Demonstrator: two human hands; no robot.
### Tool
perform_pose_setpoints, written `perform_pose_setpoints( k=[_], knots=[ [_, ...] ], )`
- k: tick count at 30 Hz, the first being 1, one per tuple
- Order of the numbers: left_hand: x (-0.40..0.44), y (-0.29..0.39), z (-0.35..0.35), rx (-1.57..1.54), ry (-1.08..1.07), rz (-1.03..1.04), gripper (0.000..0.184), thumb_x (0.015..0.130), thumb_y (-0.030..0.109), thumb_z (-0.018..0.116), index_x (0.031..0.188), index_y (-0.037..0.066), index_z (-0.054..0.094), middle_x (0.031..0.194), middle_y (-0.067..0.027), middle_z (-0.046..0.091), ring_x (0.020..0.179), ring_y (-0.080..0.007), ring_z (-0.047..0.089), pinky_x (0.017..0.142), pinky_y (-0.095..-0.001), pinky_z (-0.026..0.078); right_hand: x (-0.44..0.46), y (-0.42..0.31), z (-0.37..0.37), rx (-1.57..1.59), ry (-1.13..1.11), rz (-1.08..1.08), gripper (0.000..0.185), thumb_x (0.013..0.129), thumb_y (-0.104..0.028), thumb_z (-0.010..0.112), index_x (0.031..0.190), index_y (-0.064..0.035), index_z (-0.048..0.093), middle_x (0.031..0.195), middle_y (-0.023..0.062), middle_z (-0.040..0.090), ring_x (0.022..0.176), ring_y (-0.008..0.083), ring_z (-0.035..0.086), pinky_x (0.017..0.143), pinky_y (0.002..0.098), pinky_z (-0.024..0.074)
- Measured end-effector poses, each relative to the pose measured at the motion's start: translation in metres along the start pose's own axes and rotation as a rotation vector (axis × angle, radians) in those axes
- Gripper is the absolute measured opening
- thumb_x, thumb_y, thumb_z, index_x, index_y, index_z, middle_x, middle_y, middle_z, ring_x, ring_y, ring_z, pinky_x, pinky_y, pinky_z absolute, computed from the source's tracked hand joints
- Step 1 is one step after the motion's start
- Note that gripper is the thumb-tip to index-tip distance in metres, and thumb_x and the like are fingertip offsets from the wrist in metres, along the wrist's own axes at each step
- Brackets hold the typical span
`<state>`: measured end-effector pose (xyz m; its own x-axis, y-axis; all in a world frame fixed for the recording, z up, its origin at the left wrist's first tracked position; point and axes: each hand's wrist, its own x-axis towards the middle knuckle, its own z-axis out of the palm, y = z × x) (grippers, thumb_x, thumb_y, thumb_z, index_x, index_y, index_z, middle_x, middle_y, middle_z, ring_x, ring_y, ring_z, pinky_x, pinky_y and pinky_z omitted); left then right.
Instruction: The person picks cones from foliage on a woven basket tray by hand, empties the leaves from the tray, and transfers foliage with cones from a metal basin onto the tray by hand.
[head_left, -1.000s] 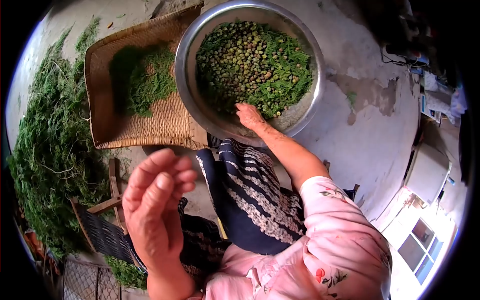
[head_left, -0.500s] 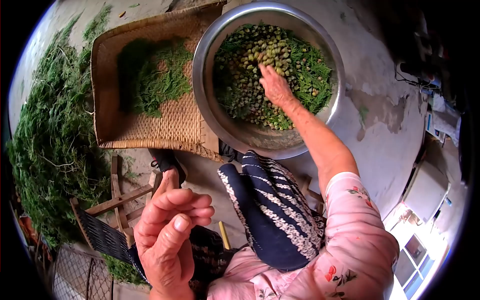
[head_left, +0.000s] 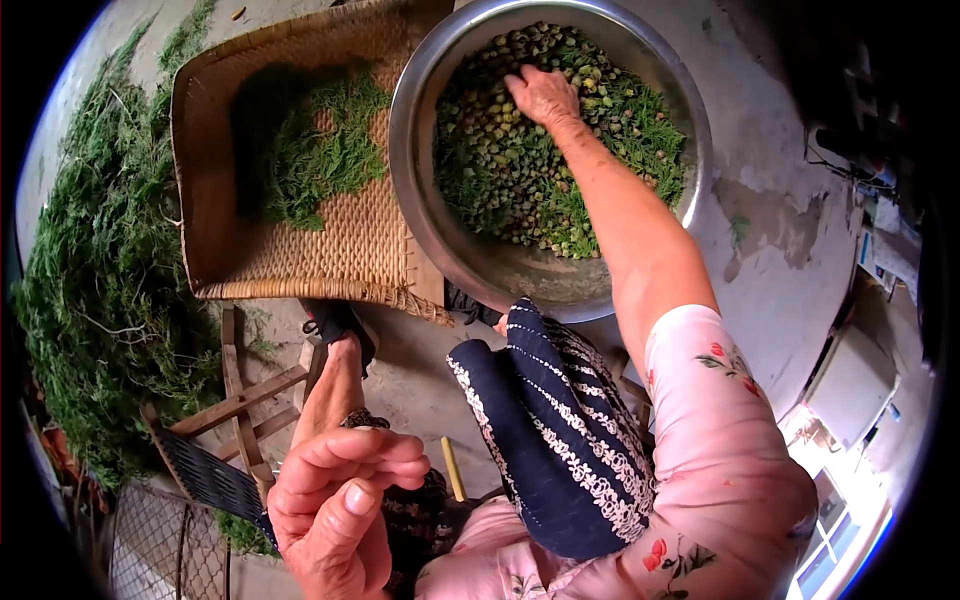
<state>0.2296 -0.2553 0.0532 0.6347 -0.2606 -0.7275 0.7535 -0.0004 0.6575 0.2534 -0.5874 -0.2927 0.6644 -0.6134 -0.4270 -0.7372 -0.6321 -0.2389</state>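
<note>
My right hand [head_left: 546,97] reaches into a large metal basin [head_left: 405,150], near its far side. Its fingers are bent and apart, touching small round green cones [head_left: 510,150]; some fingertips are hidden. Feathery green sprigs [head_left: 655,145] lie among the cones, mostly along the basin's right side. My left hand [head_left: 345,510] is raised over my lap, away from the basin. Its fingers curl loosely, with the thumb apart from them, and nothing shows in it.
Left of the basin sits a woven basket [head_left: 340,268] with green sprigs [head_left: 330,150] inside. A big heap of cut branches [head_left: 110,270] covers the ground at the far left. Near my foot stands a wooden stool frame [head_left: 240,410]. A yellow stick [head_left: 453,468] shows beside my knee.
My right hand has moved farther into the basin, toward its far side, and its fingers are now more bent. My left hand has dropped slightly in view, keeping its loose curl.
</note>
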Motion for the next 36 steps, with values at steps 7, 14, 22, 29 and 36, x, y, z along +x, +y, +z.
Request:
perform_pose_setpoints(
  k=[7, 14, 22, 29, 36],
  knots=[
    [-0.001, 0.002, 0.003, 0.008, 0.021, 0.001, 0.032, 0.081, 0.01, 0.06, 0.107, -0.007, 0.05, 0.089, -0.0215, 0.06, 0.077, -0.0253, 0.061, 0.068, -0.0327, 0.05, -0.054, -0.018, 0.037, 0.19, -0.18, -0.271, 0.055, 0.079, -0.06, 0.047, 0.086, -0.0087, 0.066, 0.069, 0.0116, 0.063, 0.067, 0.0282, 0.062, 0.069, 0.04, 0.0485],
    [-0.003, 0.004, 0.0, 0.006, 0.027, -0.002, 0.032, 0.081, 0.01, 0.06, 0.106, -0.006, 0.05, 0.09, -0.0214, 0.06, 0.077, -0.0253, 0.061, 0.068, -0.0325, 0.051, -0.106, -0.006, 0.017, 0.083, -0.611, -0.337, 0.058, 0.07, -0.054, 0.063, 0.096, -0.0031, 0.059, 0.083, 0.0118, 0.06, 0.082, 0.0262, 0.059, 0.072, 0.041, 0.0489],
    [-0.002, 0.002, -0.01, -0.016, 0.009, -0.01, 0.033, 0.08, 0.01, 0.062, 0.106, -0.006, 0.05, 0.091, -0.022, 0.06, 0.077, -0.0263, 0.061, 0.068, -0.0332, 0.05, -0.053, 0.067, -0.005, 0.093, -0.134, -0.602, 0.044, 0.074, -0.023, 0.061, 0.111, 0.0001, 0.055, 0.101, 0.0177, 0.055, 0.093, 0.0247, 0.055, 0.079, 0.0353, 0.051],
    [0.001, 0.001, -0.008, -0.001, -0.001, 0.001, 0.033, 0.08, 0.011, 0.061, 0.107, -0.006, 0.05, 0.091, -0.0223, 0.06, 0.077, -0.0263, 0.061, 0.069, -0.0335, 0.05, -0.028, -0.01, -0.003, 0.103, -0.231, -0.041, 0.096, 0.072, -0.065, 0.056, 0.138, -0.0037, 0.023, 0.139, 0.0211, 0.031, 0.128, 0.0324, 0.033, 0.107, 0.0393, 0.0247],
    [-0.004, 0.0, 0.001, -0.01, -0.044, -0.004, 0.033, 0.081, 0.011, 0.061, 0.107, -0.006, 0.05, 0.092, -0.0225, 0.06, 0.079, -0.0269, 0.062, 0.07, -0.0339, 0.05, -0.084, -0.038, 0.019, 0.307, -0.28, -0.2, 0.104, 0.065, -0.07, 0.058, 0.138, -0.0045, 0.024, 0.132, 0.0238, 0.04, 0.121, 0.0347, 0.042, 0.102, 0.0388, 0.0331]
  ],
)
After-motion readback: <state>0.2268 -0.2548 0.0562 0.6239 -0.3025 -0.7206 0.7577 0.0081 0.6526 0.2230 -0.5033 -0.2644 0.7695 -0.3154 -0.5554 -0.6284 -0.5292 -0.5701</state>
